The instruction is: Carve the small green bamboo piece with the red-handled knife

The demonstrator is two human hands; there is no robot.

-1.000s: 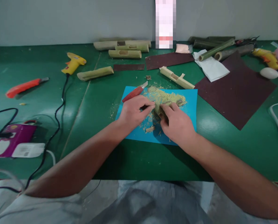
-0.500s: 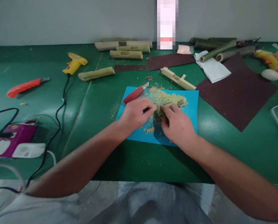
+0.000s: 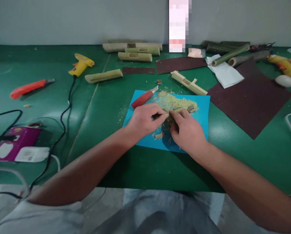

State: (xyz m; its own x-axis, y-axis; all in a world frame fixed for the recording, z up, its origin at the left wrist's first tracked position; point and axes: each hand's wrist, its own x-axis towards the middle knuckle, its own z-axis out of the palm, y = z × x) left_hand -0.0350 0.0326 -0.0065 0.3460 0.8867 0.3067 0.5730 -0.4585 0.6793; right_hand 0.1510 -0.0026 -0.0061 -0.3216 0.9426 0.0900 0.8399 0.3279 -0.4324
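Note:
Both my hands meet over a blue sheet [image 3: 201,107] covered with pale green bamboo shavings [image 3: 177,102]. My left hand [image 3: 144,121] is curled, its thumb and fingers pinched on a small bamboo piece [image 3: 171,118] that is mostly hidden. My right hand [image 3: 187,131] is also closed on that piece from the right. A red-handled carving knife [image 3: 144,98] lies on the sheet just beyond my left hand. A small wood chip [image 3: 159,135] lies between my wrists.
On the green table: cut bamboo sections [image 3: 103,76] [image 3: 189,83] [image 3: 135,57], dark sandpaper sheets [image 3: 251,100] [image 3: 180,63], a yellow glue gun [image 3: 81,64] with black cord, an orange cutter [image 3: 29,87], a purple box [image 3: 15,148], white paper [image 3: 227,74], green bamboo stalks [image 3: 229,53].
My hands stay together on the bamboo piece, with only small finger shifts. The whole view has slid slightly right as my head moved.

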